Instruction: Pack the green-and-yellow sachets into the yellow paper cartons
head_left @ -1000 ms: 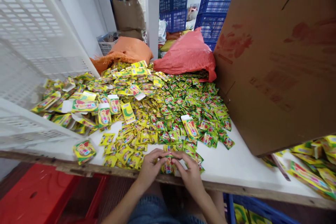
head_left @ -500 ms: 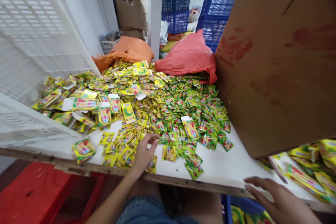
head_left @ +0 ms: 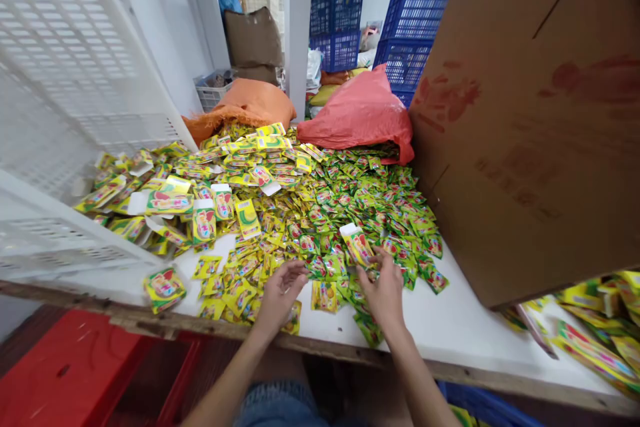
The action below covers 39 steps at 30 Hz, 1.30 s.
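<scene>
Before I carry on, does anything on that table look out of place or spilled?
One open-flapped carton looks misplaced: it sits among loose green sachets, at the right hand, apart from the carton heap further left. Sachets also spread from the mouth of the red sack, though that may be deliberate.

Glossy plastic sachets (head_left: 325,296) lie between left hand (head_left: 280,291) and right hand (head_left: 387,285), a smooth card box (head_left: 355,243) by the latter, a matt cardboard carton (head_left: 520,147) further right.

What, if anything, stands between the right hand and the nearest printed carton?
Nothing visible: the right hand is at the near end of the printed carton, though contact is unclear. Green sachets lie around it.
</scene>
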Available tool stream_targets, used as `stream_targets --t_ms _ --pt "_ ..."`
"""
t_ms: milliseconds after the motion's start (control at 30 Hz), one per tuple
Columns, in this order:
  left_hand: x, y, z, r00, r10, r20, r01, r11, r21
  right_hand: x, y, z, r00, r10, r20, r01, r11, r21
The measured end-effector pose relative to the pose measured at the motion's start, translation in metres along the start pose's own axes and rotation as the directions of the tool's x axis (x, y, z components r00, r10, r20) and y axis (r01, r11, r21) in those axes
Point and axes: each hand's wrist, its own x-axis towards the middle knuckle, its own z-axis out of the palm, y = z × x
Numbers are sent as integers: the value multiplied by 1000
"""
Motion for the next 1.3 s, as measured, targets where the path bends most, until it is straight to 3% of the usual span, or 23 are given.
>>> stream_targets --t_ms 100,233,333,400,467,533,567,633,733,867,967,1033,1100,1200,1300 --pt "3 -8 11 997 -37 71 42 996 -72 0 2 3 1000 -11 15 13 997 -80" --pt "6 -12 19 997 -61 57 66 994 -91 10 15 10 992 66 107 -58 995 -78" --pt "5 -9 17 997 -73 33 77 987 -145 5 4 8 996 85 13 -85 996 4" --pt "4 -6 18 997 -71 35 77 970 -228 -9 -16 6 1000 25 17 -27 996 90" --pt "4 -4 20 996 -93 4 89 947 -310 -29 -37 5 976 -127 174 94 978 187" --pt "6 -3 20 988 -142 -64 109 924 -367 -46 -50 7 920 -243 308 170 955 245" --pt "7 -3 19 980 -168 -109 113 913 -392 -52 -52 9 915 -237 325 166 959 231" --pt "9 -3 14 962 -198 -188 98 893 -440 -57 -48 13 953 -120 280 91 989 115" --pt "9 -4 6 950 -206 -234 72 876 -477 -53 -40 17 967 -15 254 43 994 -103" --pt "4 -7 3 954 -231 -189 110 862 -495 -45 -47 18 887 -182 424 270 950 -156" --pt "1 -8 3 954 -235 -189 121 872 -474 -42 -50 14 840 -210 500 313 940 -132" --pt "-1 -9 2 959 -225 -175 124 881 -456 -40 -45 13 843 -179 507 239 970 -55" --pt "-3 -9 1 963 -232 -141 146 881 -449 -36 -34 14 878 -91 469 40 992 116" --pt "-4 -9 1 966 -243 -85 185 885 -428 -25 -16 25 922 116 369 -245 914 323" --pt "-3 -11 2 971 -238 -7 220 909 -353 -12 -6 39 937 207 281 -297 897 328"
